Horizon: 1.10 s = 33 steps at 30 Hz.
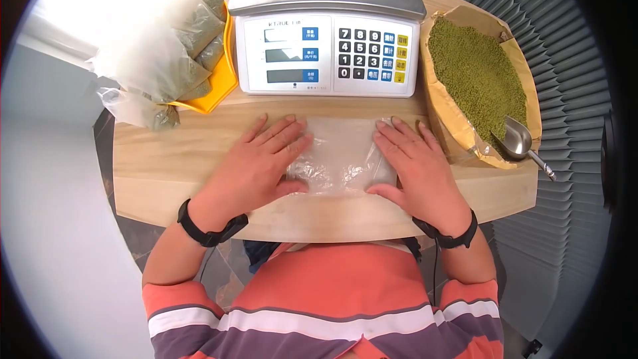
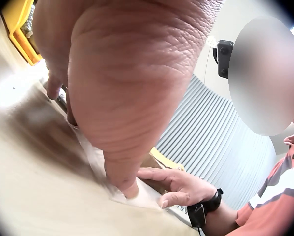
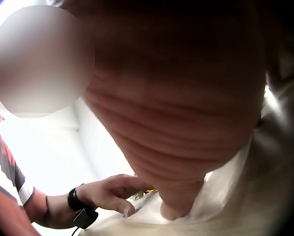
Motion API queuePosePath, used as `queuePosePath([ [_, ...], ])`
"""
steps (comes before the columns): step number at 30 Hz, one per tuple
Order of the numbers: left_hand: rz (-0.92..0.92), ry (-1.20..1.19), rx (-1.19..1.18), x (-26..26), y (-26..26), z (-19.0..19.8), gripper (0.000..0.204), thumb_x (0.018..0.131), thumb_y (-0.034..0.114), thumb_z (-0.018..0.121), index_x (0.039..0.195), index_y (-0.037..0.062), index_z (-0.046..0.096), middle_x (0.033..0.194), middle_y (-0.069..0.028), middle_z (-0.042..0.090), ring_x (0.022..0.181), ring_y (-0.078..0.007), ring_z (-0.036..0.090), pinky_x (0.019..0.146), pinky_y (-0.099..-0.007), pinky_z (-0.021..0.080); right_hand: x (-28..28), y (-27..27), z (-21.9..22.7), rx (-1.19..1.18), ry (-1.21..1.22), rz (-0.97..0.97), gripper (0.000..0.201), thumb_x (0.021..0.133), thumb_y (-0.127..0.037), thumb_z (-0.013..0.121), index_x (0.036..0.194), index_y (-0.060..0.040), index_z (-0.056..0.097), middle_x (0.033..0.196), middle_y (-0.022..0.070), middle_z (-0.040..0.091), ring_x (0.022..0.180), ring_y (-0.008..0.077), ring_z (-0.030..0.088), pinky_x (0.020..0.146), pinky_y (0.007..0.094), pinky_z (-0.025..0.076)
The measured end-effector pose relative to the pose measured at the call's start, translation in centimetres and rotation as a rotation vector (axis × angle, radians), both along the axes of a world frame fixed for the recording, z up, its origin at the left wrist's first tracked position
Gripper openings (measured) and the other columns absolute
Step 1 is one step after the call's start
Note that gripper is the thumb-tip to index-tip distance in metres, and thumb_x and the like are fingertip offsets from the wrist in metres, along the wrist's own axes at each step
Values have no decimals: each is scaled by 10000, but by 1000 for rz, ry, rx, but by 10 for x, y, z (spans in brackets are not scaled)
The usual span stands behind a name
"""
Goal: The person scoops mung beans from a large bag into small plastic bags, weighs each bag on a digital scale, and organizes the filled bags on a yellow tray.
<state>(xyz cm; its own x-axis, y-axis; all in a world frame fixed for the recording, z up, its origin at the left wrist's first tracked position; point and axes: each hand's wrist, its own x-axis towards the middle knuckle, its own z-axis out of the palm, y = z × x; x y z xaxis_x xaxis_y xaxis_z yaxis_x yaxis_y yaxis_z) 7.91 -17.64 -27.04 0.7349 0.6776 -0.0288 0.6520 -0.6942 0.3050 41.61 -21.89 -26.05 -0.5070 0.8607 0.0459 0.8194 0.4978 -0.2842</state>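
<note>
A clear plastic bag (image 1: 342,156) lies flat on the wooden table (image 1: 179,166), in front of the scale. My left hand (image 1: 262,156) rests on the bag's left edge with fingers spread and straight. On the opposite edge lies my right hand (image 1: 419,159), its fingers also extended and its thumb turned inward. In the left wrist view the left thumb (image 2: 122,177) presses down on the film. The right thumb (image 3: 179,201) likewise touches the plastic in the right wrist view. Neither hand grips anything.
A price scale (image 1: 325,53) stands at the back. To the right, an open paper sack (image 1: 442,103) holds green beans (image 1: 475,70) and a metal scoop (image 1: 518,136). Filled clear bags (image 1: 196,30) lie in a yellow tray (image 1: 226,80) at the left.
</note>
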Motion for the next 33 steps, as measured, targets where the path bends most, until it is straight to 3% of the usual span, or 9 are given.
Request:
queuePosePath([
  [9, -45, -17, -122, -8, 6, 9, 1130, 741, 487, 970, 1674, 97, 465, 1737, -195, 441, 1638, -383, 365, 1353, -595, 252, 4, -1, -2, -57, -11, 0, 876, 838, -417, 910, 1563, -58, 573, 1669, 138, 534, 1577, 362, 455, 1300, 615, 330],
  [13, -13, -80, -214, -11, 2, 17, 1045, 759, 425, 978, 1638, 106, 512, 1748, -193, 427, 1658, -383, 328, 1369, -586, 214, 3, -2, -1, -88, 4, -14, 897, 823, -399, 922, 1584, -81, 569, 1690, 136, 518, 1599, 369, 431, 1312, 608, 311],
  [15, 31, -263, -89, -14, -2, 18, 691, 828, 306, 958, 1413, 69, 675, 1512, -188, 666, 1430, -389, 600, 1202, -520, 472, 4, -2, 1, -108, 15, -22, 916, 809, -372, 934, 1601, -100, 562, 1700, 134, 510, 1612, 371, 417, 1323, 597, 297],
  [16, 31, -262, -92, -16, -6, 17, 691, 828, 306, 958, 1413, 69, 675, 1512, -188, 666, 1430, -389, 600, 1202, -520, 472, 4, -2, 1, -93, 47, -11, 876, 826, -373, 927, 1581, -98, 578, 1692, 138, 519, 1598, 381, 433, 1312, 609, 309],
  [18, 322, -201, -88, -18, -16, 17, 317, 926, 200, 896, 1126, 32, 717, 1087, -111, 782, 932, -289, 736, 817, -390, 582, 4, -3, 3, -82, 79, 2, 836, 843, -373, 919, 1561, -95, 593, 1683, 142, 529, 1584, 391, 448, 1300, 621, 321],
  [21, 606, -217, -291, -5, -29, 30, 180, 1023, 139, 807, 995, 11, 683, 804, -23, 680, 638, -138, 588, 587, -311, 461, 4, -4, 3, -93, 95, -5, 797, 848, -350, 919, 1541, -101, 612, 1682, 143, 531, 1582, 398, 450, 1300, 624, 319],
  [25, 688, -349, -491, -4, -28, 10, 164, 1035, 185, 779, 1058, 25, 755, 778, -116, 699, 617, -211, 637, 607, -366, 512, 4, -6, -3, -86, 68, 0, 755, 850, -350, 915, 1506, -99, 639, 1671, 140, 544, 1581, 392, 451, 1298, 628, 321],
  [30, 729, -724, -868, 6, -24, 10, 177, 1083, 143, 733, 1164, -9, 696, 780, -3, 688, 655, -72, 617, 602, -255, 500, 3, -7, -3, -90, 78, -15, 741, 853, -351, 911, 1498, -102, 644, 1660, 137, 552, 1579, 387, 451, 1294, 628, 327],
  [33, 723, -706, -918, 3, -22, 13, 171, 1055, 72, 765, 1187, -3, 686, 807, -2, 685, 662, -56, 621, 625, -233, 500, 3, -8, -4, -82, 85, -14, 735, 853, -348, 910, 1495, -106, 644, 1659, 135, 551, 1578, 386, 450, 1289, 628, 334],
])
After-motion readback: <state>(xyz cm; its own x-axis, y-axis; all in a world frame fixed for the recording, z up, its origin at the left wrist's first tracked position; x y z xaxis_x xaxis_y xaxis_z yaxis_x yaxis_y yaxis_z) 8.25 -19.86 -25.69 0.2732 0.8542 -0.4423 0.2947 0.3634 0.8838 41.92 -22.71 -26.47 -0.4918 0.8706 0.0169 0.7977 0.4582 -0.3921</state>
